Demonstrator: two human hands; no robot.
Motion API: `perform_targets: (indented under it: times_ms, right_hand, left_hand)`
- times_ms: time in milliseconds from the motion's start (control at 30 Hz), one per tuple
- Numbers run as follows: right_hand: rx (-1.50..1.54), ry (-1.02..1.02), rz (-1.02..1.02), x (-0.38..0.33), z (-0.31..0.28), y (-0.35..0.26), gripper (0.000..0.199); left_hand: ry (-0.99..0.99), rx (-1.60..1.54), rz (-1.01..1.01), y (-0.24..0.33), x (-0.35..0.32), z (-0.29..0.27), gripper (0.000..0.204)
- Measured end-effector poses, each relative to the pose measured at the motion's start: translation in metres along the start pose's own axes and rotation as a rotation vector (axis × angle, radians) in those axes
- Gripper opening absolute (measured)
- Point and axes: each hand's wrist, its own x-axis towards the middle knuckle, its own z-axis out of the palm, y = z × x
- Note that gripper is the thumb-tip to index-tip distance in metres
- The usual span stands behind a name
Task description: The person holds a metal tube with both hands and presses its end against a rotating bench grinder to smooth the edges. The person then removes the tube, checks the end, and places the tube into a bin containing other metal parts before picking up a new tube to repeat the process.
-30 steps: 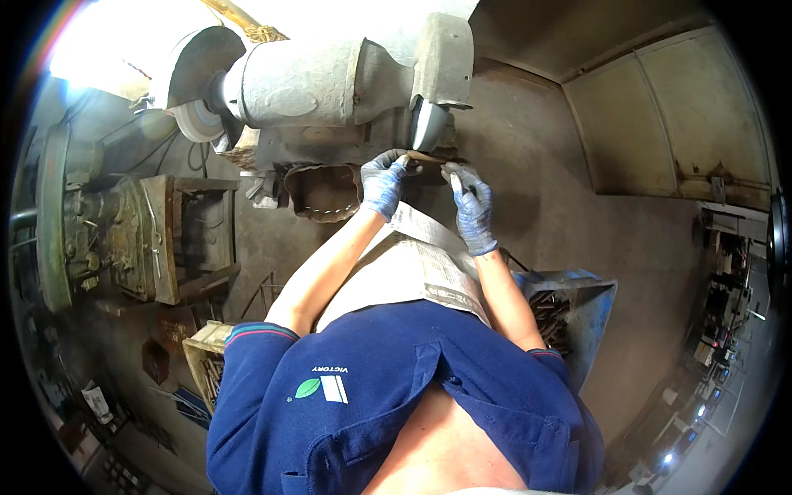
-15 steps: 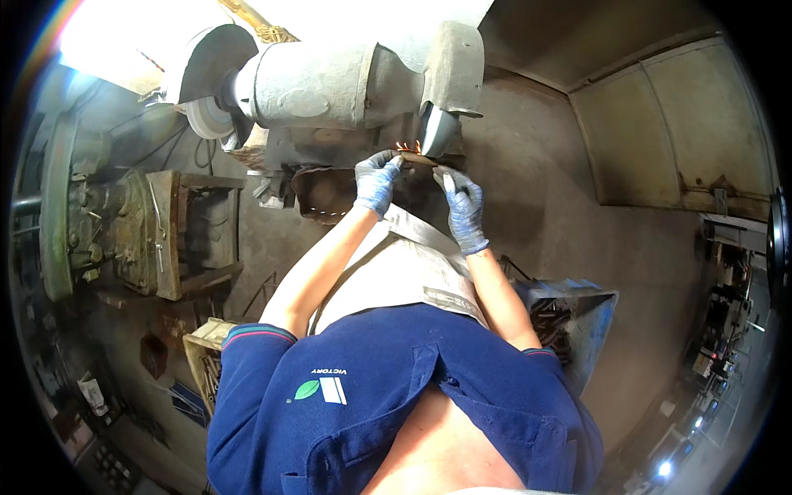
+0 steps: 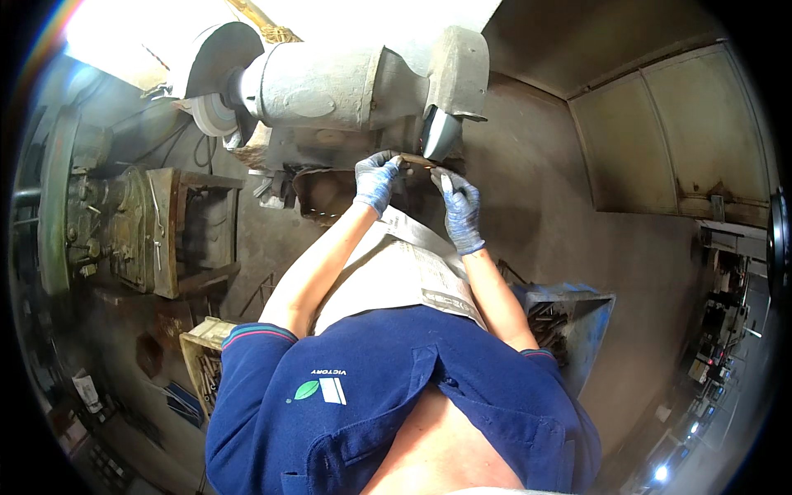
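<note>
A slim brownish metal piece [image 3: 417,159] spans the gap between my two hands, just below the right wheel [image 3: 441,134] of a bench grinder [image 3: 318,87]. My left hand [image 3: 376,181], in a grey and blue work glove, pinches its left end. Its right end is gripped by my right hand [image 3: 459,206], gloved the same way. A small orange glow shows at the piece near the right fingers. Whether the piece touches the wheel at this instant I cannot tell. The piece's exact kind is too small to make out.
At the grinder's other end is a pale wheel [image 3: 214,115] under a curved guard. A rusty metal tray [image 3: 318,194] hangs below the grinder. Beside me stand a blue-grey bin [image 3: 590,305] of metal parts at right and a wooden-coloured box [image 3: 198,338] at left. A green machine [image 3: 124,231] stands farther left.
The bright sparks at the wheel have dwindled to a faint glow. Both hands keep their hold, and the right one has shifted slightly left. The whole view has moved a little.
</note>
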Motion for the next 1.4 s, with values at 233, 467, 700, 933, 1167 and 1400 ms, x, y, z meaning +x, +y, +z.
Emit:
perform_targets:
  times_ms: [233,467,700,933,1167,1400]
  right_hand:
    - [0.052,-0.052,-0.01,0.0,0.017,-0.002,0.022]
    - [-0.684,-0.109,-0.722,-0.021,0.019,-0.042,0.024]
    - [-0.536,-0.152,-0.686,-0.069,0.023,-0.107,0.042]
    - [-0.573,-0.155,-0.761,-0.082,0.017,-0.114,0.049]
    - [-0.585,-0.14,-0.807,-0.081,0.015,-0.11,0.048]
    - [-0.529,-0.099,-0.609,-0.066,0.011,-0.093,0.026]
  left_hand:
    - [-0.002,-0.012,0.023,0.01,-0.003,-0.016,0.009]
    - [-0.218,-0.018,0.139,0.003,-0.016,-0.048,0.009]
    - [-0.408,-0.04,0.115,0.054,-0.083,-0.045,0.017]
    - [-0.422,0.014,0.193,0.07,-0.108,-0.041,0.019]
    - [-0.442,0.095,0.19,0.075,-0.111,-0.04,0.02]
    - [-0.401,0.096,0.092,0.061,-0.084,-0.031,0.013]
